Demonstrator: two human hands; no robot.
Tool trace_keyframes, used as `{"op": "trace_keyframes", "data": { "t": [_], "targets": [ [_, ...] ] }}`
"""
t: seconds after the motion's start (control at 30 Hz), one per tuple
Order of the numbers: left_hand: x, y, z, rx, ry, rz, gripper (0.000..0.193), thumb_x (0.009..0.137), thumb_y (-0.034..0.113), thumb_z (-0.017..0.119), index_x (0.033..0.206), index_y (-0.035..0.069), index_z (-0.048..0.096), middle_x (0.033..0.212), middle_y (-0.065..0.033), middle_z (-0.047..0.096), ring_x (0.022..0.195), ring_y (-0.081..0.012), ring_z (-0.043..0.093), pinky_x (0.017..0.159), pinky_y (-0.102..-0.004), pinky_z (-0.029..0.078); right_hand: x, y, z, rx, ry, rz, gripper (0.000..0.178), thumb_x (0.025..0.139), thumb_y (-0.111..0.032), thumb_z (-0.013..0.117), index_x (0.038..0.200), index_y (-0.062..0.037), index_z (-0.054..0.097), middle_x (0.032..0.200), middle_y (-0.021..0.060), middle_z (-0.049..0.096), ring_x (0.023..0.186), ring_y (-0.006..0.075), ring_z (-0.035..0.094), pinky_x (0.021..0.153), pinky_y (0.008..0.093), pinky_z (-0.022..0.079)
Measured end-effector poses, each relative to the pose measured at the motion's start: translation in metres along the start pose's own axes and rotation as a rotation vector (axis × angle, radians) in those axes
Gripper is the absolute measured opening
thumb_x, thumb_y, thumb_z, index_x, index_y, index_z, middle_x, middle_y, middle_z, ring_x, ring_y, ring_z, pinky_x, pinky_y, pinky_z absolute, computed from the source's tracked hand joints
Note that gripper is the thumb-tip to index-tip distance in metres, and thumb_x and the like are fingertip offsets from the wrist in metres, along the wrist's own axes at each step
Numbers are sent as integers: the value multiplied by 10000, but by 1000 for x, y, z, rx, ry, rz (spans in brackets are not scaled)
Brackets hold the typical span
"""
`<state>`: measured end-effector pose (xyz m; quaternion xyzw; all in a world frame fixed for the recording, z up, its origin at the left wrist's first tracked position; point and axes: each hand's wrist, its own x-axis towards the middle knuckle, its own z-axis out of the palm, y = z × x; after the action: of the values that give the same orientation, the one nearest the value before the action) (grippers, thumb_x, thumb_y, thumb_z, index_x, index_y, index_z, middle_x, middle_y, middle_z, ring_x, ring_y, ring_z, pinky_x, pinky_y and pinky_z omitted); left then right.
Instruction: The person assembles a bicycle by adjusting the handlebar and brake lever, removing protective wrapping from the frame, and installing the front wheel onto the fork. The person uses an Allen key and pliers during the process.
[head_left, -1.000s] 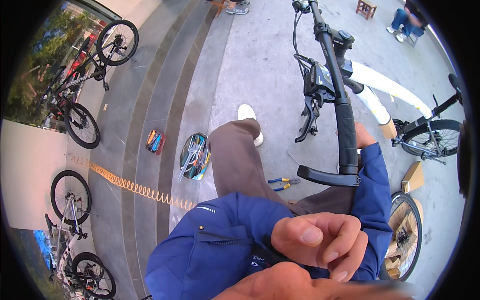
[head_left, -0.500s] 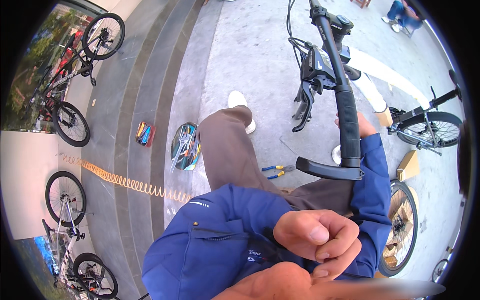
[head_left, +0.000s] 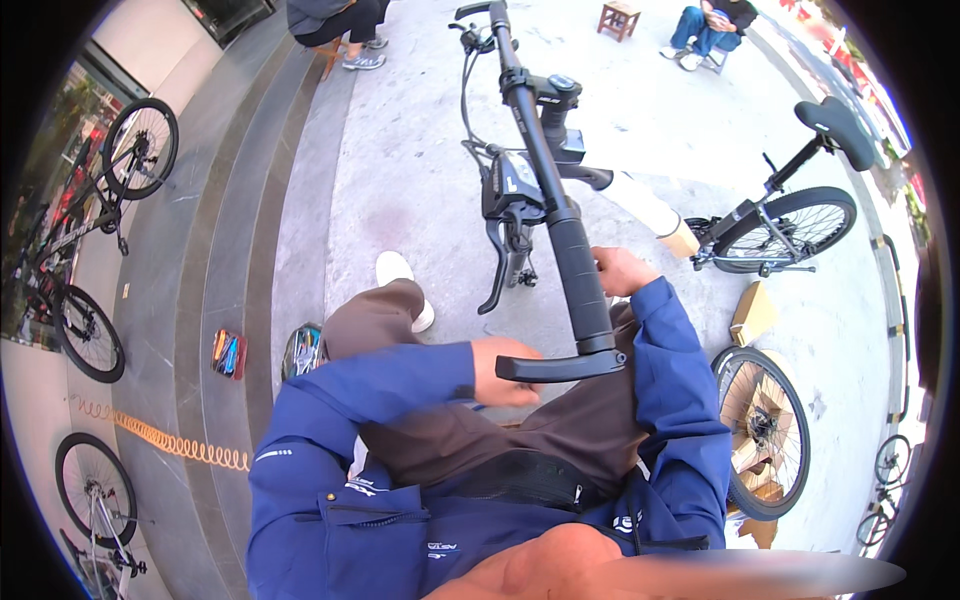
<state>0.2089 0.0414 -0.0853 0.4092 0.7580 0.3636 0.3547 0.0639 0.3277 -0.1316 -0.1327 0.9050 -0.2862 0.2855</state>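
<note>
A bicycle (head_left: pixel 730 215) with white-wrapped tubes reaches from in front of me to the right. Its black handlebar grip (head_left: pixel 580 275) points at me, with a bar end (head_left: pixel 560 369) at the near tip and a brake lever (head_left: pixel 493 268) left of it. My left hand (head_left: pixel 500 372) is low between my knees, partly behind the bar end; its fingers are mostly hidden. Just right of the grip, my right hand (head_left: pixel 625 270) is closed with curled fingers, on the grip's far side as I see it. What it holds, if anything, is covered.
A loose wheel (head_left: pixel 765 435) leans by cardboard at right, near a cardboard piece (head_left: pixel 754 313). At left lie a tool tray (head_left: pixel 229 354), a tool-filled container (head_left: pixel 302 352) and a coiled orange hose (head_left: pixel 170 440) beside steps. Two seated people and a wooden stool (head_left: pixel 618 20) are farther off.
My left hand has dropped from near my chest to between my knees, behind the bar end. The view has shifted, showing the saddle and seated people. The pliers on the ground are now covered.
</note>
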Motion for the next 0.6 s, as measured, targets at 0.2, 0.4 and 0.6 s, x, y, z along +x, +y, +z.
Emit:
{"op": "trace_keyframes", "data": {
  "t": [0.2, 0.4, 0.6],
  "targets": [
    [1, -70, -70, 664, 107, -405, 356, 882, 272, 736, 1156, 54, 672, 1090, -209, 717, 1039, -419, 701, 895, -537, 567, 6, -1, 4, -131, 4, -52, 468, 977, -363, 713, 1281, -8, 685, 961, 168, 789, 779, 227, 782, 741, 365, 621],
    [5, -97, -82, 483, 1, -340, 504, 954, 412, 714, 1337, 89, 658, 1050, -218, 737, 1052, -420, 697, 881, -505, 564, 10, 12, 1, 43, 30, -38, 470, 991, -360, 705, 1299, -7, 677, 995, 143, 781, 801, 204, 764, 720, 344, 613],
    [-3, -92, -65, 432, -15, -281, 547, 990, 451, 693, 1357, 50, 628, 1123, -170, 733, 1022, -359, 728, 884, -444, 573, 16, 47, -83, 1007, 474, 87, 446, 1058, -267, 638, 1442, -52, 566, 1266, 93, 711, 1071, 190, 721, 850, 314, 620]
  ]
}}
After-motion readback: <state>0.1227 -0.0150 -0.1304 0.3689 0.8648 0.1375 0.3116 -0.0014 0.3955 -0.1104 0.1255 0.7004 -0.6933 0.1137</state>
